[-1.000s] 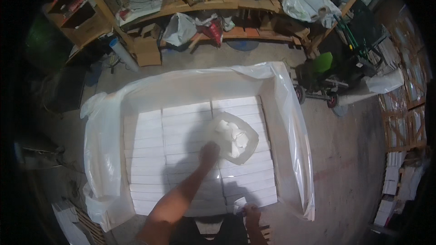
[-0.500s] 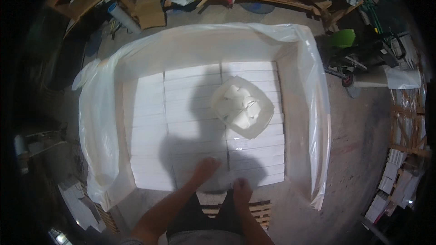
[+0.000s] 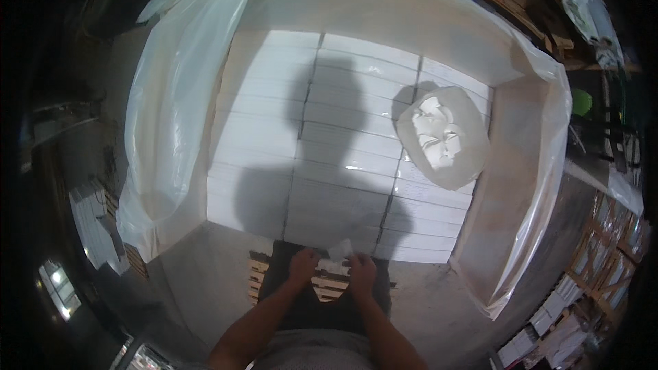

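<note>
White scrap [image 3: 340, 251], thin and limp, looks light and easily torn; left hand [image 3: 302, 266] and right hand [image 3: 362, 272] pinch its edges at six o'clock, below the slabs [image 3: 343, 157].

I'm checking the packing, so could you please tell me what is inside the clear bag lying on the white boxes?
The clear bag holds crumpled white pieces, probably paper. The white boxes beneath it are covered there.

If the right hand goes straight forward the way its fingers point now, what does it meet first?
Most likely the small white piece that the right hand already touches, and just beyond it the near edge of the white packed slabs. Depth is hard to judge.
</note>
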`<state>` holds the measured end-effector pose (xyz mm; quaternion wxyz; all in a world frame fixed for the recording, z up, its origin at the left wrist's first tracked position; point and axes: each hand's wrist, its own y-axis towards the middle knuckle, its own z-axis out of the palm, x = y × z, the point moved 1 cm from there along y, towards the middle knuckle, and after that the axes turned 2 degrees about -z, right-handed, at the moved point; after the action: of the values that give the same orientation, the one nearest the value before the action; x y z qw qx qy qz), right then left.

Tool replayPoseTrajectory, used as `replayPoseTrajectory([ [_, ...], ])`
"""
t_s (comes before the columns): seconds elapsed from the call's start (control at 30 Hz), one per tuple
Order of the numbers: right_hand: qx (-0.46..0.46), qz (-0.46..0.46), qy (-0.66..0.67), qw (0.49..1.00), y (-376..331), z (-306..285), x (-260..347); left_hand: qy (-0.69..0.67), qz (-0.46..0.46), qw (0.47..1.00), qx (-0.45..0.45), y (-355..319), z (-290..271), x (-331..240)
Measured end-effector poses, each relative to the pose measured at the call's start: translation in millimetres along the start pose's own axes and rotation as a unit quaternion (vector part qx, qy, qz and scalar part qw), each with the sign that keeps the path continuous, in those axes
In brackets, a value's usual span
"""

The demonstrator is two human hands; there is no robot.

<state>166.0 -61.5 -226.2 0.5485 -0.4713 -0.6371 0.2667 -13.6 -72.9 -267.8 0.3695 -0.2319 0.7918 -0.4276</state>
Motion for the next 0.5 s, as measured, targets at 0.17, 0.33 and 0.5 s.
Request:
replayPoseTrajectory([
  [0.17, 0.040, 0.037, 0.101, 0.993, 6, 47, -31, -0.045, -0.066, 0.994, -0.074, -2, -24, 26],
  [0.33, 0.040, 0.054, 0.103, 0.992, -1, 73, -33, -0.111, -0.090, 0.987, -0.078, 2, -20, 70],
  [0.5, 0.050, 0.032, 0.063, 0.996, 7, 80, -43, -0.099, -0.085, 0.988, -0.086, 0, -18, 64],
])
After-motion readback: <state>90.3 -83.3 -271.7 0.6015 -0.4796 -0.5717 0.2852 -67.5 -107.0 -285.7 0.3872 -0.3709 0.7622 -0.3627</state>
